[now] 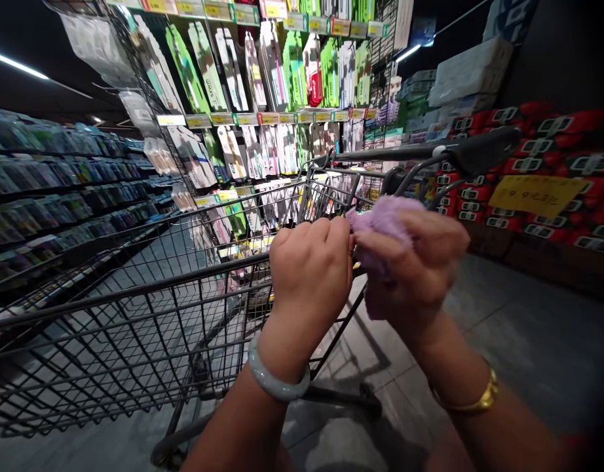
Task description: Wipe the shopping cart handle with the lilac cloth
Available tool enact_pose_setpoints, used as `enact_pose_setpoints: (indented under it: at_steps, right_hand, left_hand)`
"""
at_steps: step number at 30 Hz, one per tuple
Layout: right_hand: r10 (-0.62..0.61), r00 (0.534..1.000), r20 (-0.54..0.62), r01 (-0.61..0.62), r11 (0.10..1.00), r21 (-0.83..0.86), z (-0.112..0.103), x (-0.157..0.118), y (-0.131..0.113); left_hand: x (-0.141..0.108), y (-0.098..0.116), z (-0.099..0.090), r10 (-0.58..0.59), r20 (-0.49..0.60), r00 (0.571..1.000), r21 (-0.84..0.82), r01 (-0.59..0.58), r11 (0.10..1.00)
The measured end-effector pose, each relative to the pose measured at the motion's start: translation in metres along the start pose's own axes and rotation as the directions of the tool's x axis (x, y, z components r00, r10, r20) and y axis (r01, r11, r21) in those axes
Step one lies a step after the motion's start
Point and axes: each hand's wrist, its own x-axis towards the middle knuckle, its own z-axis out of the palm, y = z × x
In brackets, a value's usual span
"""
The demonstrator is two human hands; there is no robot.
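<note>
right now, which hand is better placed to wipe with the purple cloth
Probably the right hand: it already grips the purple cloth. The left hand is curled into a fist close beside it, and whatever it may hold is hidden.

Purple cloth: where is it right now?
In the head view, the purple cloth is right of centre, in the right hand, beside the left hand.

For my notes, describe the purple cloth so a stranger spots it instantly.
Find the black wire shopping cart. Near its handle, the right hand, above a gold bracelet, grips the crumpled purple cloth, whose fuzzy surface stands out against the cart's black metal.
</note>
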Motion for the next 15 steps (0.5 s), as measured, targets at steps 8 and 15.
enact_pose_setpoints:
  at_steps: [8, 15]
  right_hand:
    - [0.096, 0.995, -0.032, -0.096, 0.995, -0.001, -0.011, 0.010, 0.026]
    - [0.130, 0.988, 0.084, -0.137, 0.988, 0.078, -0.015, 0.009, 0.019]
  left_hand:
    - [0.001, -0.001, 0.000, 0.009, 0.008, 1.000, -0.008, -0.009, 1.000]
    - [0.000, 0.000, 0.001, 0.003, 0.013, 1.000, -0.006, -0.003, 1.000]
